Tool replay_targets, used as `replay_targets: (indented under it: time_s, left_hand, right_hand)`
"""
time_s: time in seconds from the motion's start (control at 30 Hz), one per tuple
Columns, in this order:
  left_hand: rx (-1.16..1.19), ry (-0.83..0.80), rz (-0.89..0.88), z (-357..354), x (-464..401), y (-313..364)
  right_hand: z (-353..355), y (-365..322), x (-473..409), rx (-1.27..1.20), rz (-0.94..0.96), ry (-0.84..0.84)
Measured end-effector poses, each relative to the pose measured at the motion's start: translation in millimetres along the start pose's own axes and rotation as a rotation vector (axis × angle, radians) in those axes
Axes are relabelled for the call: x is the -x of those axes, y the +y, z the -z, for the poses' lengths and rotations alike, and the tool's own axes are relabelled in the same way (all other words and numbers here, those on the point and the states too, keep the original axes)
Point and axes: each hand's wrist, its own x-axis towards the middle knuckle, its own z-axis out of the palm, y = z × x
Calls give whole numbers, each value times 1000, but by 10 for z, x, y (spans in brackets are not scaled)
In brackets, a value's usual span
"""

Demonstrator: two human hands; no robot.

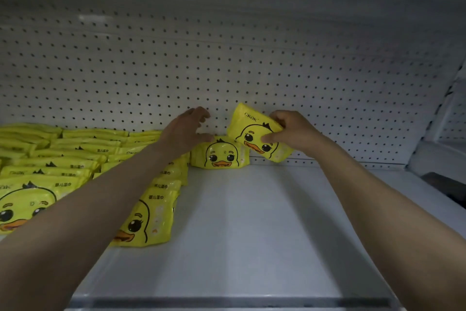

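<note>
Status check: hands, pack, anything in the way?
Right hand pinches tilted pack, at shelf back. Left hand open, by standing pack. Nothing seen in the way.

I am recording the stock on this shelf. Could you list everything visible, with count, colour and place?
yellow plastic duck-face wipe pack, tilted: one, yellow, held at the back, right of centre.
yellow plastic duck-face wipe pack, upright: one, yellow, against the back panel, centre.
flat-lying yellow duck-face wipe packs: many, yellow, overlapping rows, left.
white metal shelf board: one, white, underneath.
white perforated back panel: one, white, behind.
left hand: one, open, at the upright pack's top.
right hand: one, fingers gripping the tilted pack.
</note>
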Motion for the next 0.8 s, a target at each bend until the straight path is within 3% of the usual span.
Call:
replay_targets:
  time_s: [0.13, 0.27, 0.43, 0.8]
  left_hand:
    - [53, 4, -43, 133, 156, 44]
    - [-51, -129, -68, 140, 242, 53]
    - [-123, -246, -7, 53, 251, -21]
    - [-209, -176, 119, -105, 137, -52]
  right_hand:
    - [-295, -106, -189, 258, 63, -192]
    - [-659, -122, -287, 305, 101, -338]
    - [-932, -67, -351, 276, 112, -248]
    - [-1109, 12, -283, 474, 189, 15]
